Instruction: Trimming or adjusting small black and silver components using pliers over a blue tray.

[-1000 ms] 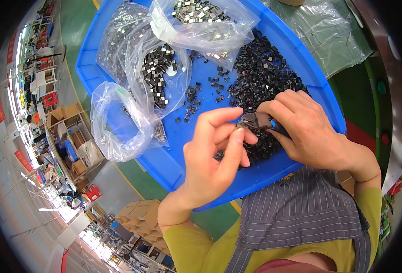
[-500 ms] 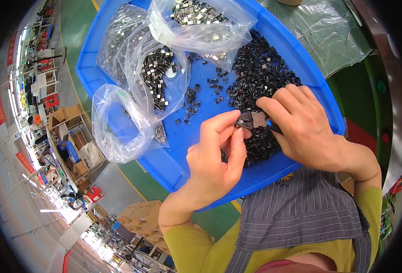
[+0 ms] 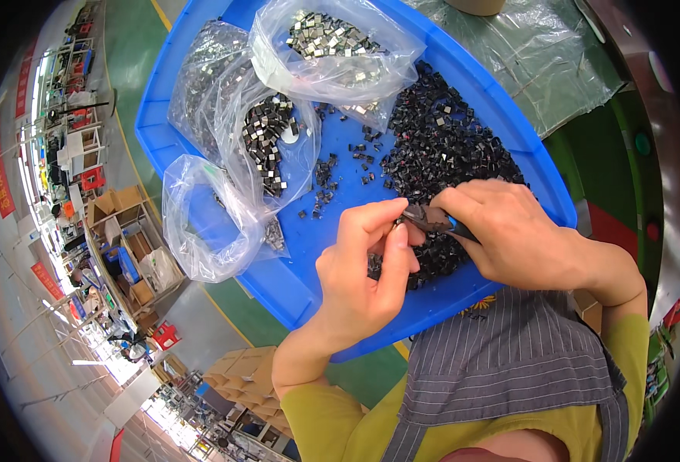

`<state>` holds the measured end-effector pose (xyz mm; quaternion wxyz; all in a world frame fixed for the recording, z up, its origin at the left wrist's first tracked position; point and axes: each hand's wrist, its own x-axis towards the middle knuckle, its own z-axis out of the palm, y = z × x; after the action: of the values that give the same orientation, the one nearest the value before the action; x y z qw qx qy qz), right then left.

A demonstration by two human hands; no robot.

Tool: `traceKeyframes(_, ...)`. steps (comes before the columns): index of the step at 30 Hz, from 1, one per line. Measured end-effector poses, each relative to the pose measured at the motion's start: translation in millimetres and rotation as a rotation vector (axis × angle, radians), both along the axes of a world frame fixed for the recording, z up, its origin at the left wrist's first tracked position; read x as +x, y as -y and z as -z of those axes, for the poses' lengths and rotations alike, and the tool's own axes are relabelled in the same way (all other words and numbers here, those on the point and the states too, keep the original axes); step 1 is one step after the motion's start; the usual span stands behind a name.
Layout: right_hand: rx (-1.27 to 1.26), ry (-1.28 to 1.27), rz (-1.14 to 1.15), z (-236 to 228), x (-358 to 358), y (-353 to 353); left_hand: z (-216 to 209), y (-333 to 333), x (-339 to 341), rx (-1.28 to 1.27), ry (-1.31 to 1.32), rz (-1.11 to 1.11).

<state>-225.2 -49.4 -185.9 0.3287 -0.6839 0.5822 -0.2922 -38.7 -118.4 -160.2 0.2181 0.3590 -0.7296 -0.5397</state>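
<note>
Here they are, small dark-jawed nippers (image 3: 432, 219), held level over the near end of the blue tray (image 3: 540, 181), nose turned to nine o'clock! The right hand (image 3: 517, 235), at four o'clock from them, is wrapped around the handles, whose blue shows under the fingers. At eight o'clock the left hand (image 3: 367, 266) has thumb and forefinger pinched together right at the nose, on what looks like a small dark part (image 3: 400, 219), mostly hidden. Behind it all, a big heap of black parts (image 3: 448, 142) spreads to twelve o'clock, with loose bits (image 3: 324, 181) scattered around ten. Also at ten, dark and silvery blocks (image 3: 265, 146) crowd a clear plastic bag (image 3: 297, 173); another bag (image 3: 332, 77) at eleven cradles silver-topped blocks (image 3: 332, 35), and a slack, open-mouthed bag (image 3: 220, 262) sags at nine. Out past the rim: plastic sheeting (image 3: 536, 65) at one o'clock, the striped apron (image 3: 509, 350) at five, and cardboard boxes (image 3: 243, 377) between seven and eight.
</note>
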Motion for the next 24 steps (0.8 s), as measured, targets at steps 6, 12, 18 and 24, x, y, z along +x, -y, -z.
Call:
traceKeyframes(6,0.406,0.402,-0.185,-21,-11,7,-7,13,9,0.303,-0.187,0.098)
traceKeyframes(12,0.594,0.685,-0.298,-27,-19,11,-6,17,12,0.667,-0.429,0.125)
traceKeyframes(18,0.613,0.717,-0.282,-28,-19,10,-2,12,11,0.576,-0.436,0.098)
traceKeyframes(24,0.527,0.701,-0.218,-21,-19,7,-2,13,9,0.513,-0.395,0.138)
